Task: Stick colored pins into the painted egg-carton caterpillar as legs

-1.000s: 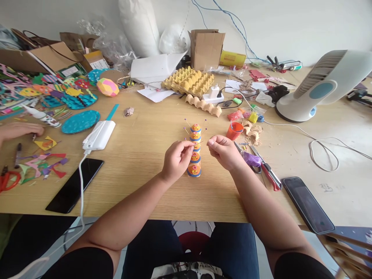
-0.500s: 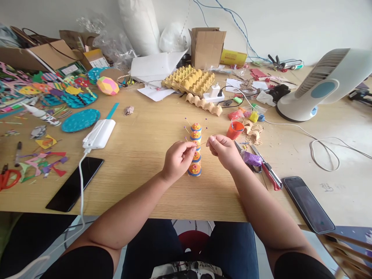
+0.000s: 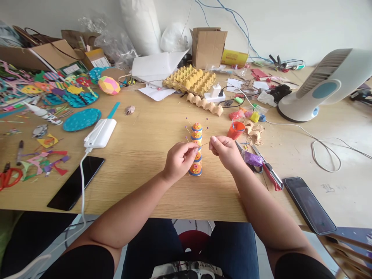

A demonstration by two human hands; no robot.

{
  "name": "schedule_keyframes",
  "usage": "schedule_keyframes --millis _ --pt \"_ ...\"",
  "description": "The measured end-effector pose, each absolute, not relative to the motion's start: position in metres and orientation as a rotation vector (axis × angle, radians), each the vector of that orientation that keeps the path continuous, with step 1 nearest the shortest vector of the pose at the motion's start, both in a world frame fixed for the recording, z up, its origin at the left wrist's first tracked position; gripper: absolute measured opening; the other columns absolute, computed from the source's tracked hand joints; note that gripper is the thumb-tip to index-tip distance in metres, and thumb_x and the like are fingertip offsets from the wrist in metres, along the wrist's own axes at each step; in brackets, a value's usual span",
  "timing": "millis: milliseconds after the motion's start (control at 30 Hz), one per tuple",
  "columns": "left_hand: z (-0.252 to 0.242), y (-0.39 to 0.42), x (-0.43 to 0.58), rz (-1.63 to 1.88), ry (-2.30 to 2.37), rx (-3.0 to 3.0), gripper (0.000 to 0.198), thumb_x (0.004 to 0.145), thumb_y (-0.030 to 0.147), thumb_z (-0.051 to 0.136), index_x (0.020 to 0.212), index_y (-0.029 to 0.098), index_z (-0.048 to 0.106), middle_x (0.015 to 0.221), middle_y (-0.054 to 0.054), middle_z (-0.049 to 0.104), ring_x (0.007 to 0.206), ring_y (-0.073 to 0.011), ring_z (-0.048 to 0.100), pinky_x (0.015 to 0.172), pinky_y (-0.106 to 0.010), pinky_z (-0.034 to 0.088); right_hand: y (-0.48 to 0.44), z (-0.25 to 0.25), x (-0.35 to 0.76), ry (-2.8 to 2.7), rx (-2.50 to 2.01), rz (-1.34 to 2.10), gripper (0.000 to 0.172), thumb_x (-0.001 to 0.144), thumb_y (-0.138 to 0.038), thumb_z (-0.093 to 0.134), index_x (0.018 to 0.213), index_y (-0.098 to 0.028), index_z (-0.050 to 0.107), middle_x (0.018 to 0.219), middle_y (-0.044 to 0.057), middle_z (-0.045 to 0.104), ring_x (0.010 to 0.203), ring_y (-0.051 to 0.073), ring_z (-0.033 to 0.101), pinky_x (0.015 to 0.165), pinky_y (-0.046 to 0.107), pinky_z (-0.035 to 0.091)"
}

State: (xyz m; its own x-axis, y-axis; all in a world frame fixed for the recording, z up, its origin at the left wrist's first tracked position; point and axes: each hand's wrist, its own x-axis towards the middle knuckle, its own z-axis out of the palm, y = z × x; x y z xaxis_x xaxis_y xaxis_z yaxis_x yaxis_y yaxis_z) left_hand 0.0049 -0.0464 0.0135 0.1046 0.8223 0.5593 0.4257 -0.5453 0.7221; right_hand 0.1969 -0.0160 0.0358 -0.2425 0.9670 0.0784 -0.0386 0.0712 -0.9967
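Observation:
A thin tan stick (image 3: 205, 144) spans the gap between my two hands, above a painted egg-carton caterpillar (image 3: 195, 169). My left hand (image 3: 180, 158) pinches its left end between thumb and fingertips, partly covering the caterpillar's middle humps. At the other end my right hand (image 3: 223, 150) is closed, thumb over the bent index finger. The caterpillar has orange humps with blue bands and small yellow and pink marks. Thin sticks with purple tips (image 3: 186, 128) poke out from both sides of its far humps.
Right of my hands are an orange cup (image 3: 236, 130), a purple clay packet (image 3: 252, 158), a red utility knife (image 3: 272, 176) and a phone (image 3: 309, 204). Egg cartons (image 3: 190, 80) lie behind. A power bank (image 3: 100, 133), another phone (image 3: 76, 183) and orange scissors (image 3: 10, 177) lie left.
Both hands stay nearly in place, still holding the stick between them. The whole view has shifted very slightly.

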Motion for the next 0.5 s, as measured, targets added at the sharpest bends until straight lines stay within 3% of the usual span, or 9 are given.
schedule_keyframes --millis 500 --pt "0.0127 -0.0462 0.0050 1.410 1.196 2.091 0.017 0.095 0.027 0.059 0.100 0.019 0.073 0.088 -0.006 0.075 0.072 -0.0146 0.064 0.069 -0.027 0.049 -0.0225 0.0440 0.1905 -1.550 -1.094 1.061 0.057 0.081 -0.072 0.063 0.064 -0.018 0.065 0.054 -0.003 0.040 0.052 0.010 0.031 0.050 0.027 0.024"
